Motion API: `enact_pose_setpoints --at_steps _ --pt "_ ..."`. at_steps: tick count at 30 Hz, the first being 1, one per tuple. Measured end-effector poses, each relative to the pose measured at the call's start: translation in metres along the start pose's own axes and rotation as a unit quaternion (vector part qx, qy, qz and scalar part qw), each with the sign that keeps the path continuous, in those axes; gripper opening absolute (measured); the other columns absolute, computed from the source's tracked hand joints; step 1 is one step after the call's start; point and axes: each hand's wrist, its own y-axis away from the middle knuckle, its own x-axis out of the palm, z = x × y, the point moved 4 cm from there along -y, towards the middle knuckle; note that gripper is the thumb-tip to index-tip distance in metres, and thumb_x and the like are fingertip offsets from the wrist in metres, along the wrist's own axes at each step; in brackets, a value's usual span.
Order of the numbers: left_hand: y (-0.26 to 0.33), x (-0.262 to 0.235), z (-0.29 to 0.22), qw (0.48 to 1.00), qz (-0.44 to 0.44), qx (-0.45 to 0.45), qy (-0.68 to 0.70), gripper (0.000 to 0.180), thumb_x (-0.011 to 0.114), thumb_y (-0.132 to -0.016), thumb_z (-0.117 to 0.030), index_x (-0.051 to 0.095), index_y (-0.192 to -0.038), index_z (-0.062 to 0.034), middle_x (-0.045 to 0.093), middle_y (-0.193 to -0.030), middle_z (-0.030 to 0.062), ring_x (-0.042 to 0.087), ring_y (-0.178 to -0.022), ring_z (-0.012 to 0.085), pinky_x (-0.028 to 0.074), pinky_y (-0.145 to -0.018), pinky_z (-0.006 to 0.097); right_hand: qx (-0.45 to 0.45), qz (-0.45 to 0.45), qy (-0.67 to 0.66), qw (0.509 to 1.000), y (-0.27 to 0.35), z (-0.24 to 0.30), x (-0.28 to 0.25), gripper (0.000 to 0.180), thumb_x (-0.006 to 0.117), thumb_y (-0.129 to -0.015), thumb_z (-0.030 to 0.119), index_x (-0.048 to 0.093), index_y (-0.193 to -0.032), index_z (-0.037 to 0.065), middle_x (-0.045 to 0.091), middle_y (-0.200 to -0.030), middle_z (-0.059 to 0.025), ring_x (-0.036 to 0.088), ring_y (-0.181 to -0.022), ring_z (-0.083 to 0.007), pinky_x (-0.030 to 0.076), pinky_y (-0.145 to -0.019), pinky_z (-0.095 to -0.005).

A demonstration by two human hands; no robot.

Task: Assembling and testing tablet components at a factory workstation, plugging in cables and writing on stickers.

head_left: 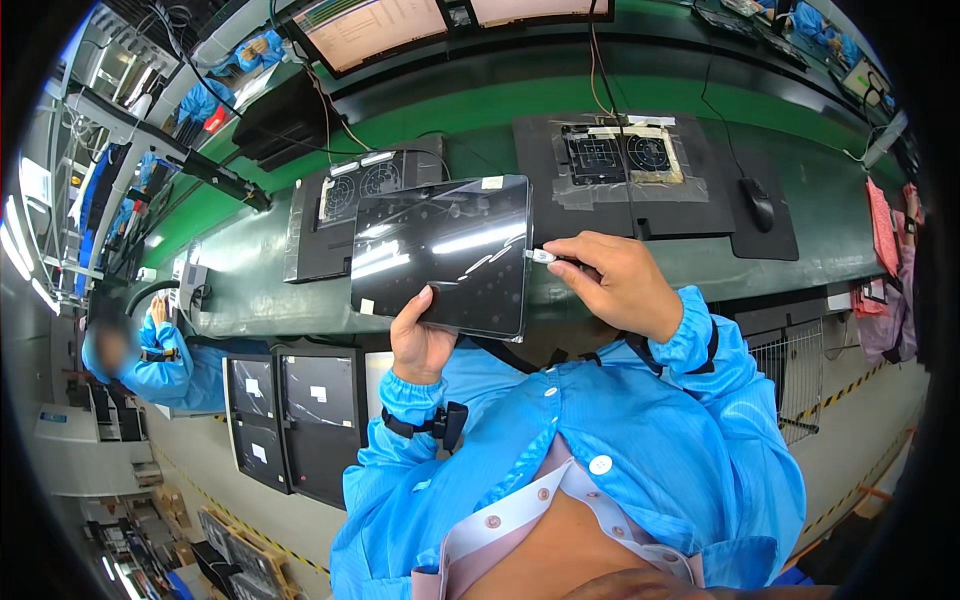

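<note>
The rectangular tablet (440,240), its black face glossy and reflective, occupies the frame's centre — the left hand's (420,347) fingers grip its lower edge. At its right edge, the right hand's (630,288) fingers pinch a small white plug (542,256). A smooth green bench (830,245) lies behind.

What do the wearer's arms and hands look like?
Both the left hand and right hand are ungloved. Sleeves are loose, bright blue, gathered at the cuffs. Each forearm has a black strap; the left one carries a dark box.
</note>
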Motion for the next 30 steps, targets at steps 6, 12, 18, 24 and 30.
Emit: enact_pose_setpoints --at_steps 6,12,18,24,30 --pt "0.003 -0.004 0.000 0.999 -0.012 -0.020 -0.041 0.024 0.058 -0.098 -0.014 0.070 -0.112 0.0016 0.073 -0.113 0.0156 0.069 -0.110 0.0285 0.051 -0.101 0.041 -0.055 0.022 0.035 0.998 0.001 0.004 -0.004 0.017 0.069 -0.091 0.012 0.071 -0.106 0.004 0.070 -0.091 -0.0117 0.068 -0.079 -0.0316 0.054 -0.069 -0.0405" --pt "0.006 -0.003 0.006 0.996 -0.016 -0.037 -0.075 0.022 0.060 -0.097 -0.012 0.071 -0.112 0.0021 0.074 -0.112 0.0154 0.070 -0.108 0.0276 0.052 -0.101 0.042 -0.045 0.083 0.085 0.992 0.009 -0.001 -0.006 0.022 0.071 -0.090 0.009 0.068 -0.110 0.002 0.070 -0.094 -0.0134 0.068 -0.083 -0.0329 0.054 -0.073 -0.0410" --pt "-0.005 0.008 0.026 0.994 -0.028 -0.027 -0.100 0.026 0.060 -0.098 -0.013 0.067 -0.117 0.0027 0.072 -0.117 0.0155 0.067 -0.114 0.0278 0.049 -0.106 0.042 -0.180 -0.094 0.191 0.960 0.002 0.008 -0.021 0.021 0.076 -0.086 0.016 0.065 -0.100 0.004 0.063 -0.086 -0.0083 0.064 -0.080 -0.0313 0.050 -0.075 -0.0449" --pt "-0.044 0.046 0.062 0.996 -0.008 0.010 -0.089 0.029 0.060 -0.101 -0.016 0.064 -0.124 0.0009 0.068 -0.125 0.0138 0.064 -0.118 0.0266 0.047 -0.108 0.042 0.172 -0.171 -0.181 0.953 0.045 -0.062 -0.006 0.022 0.068 -0.099 0.021 0.065 -0.106 0.000 0.068 -0.091 -0.0017 0.061 -0.080 -0.0109 0.048 -0.070 -0.0266" --pt "-0.092 0.090 0.115 0.806 0.133 -0.225 -0.532 0.045 0.064 -0.102 -0.030 0.059 -0.133 0.0033 0.065 -0.130 0.0104 0.060 -0.117 0.0192 0.044 -0.107 0.036 0.236 -0.200 -0.604 0.735 0.054 -0.133 -0.048 0.036 0.052 -0.107 0.025 0.059 -0.132 0.001 0.068 -0.126 -0.0100 0.066 -0.113 -0.0207 0.051 -0.101 -0.0360"
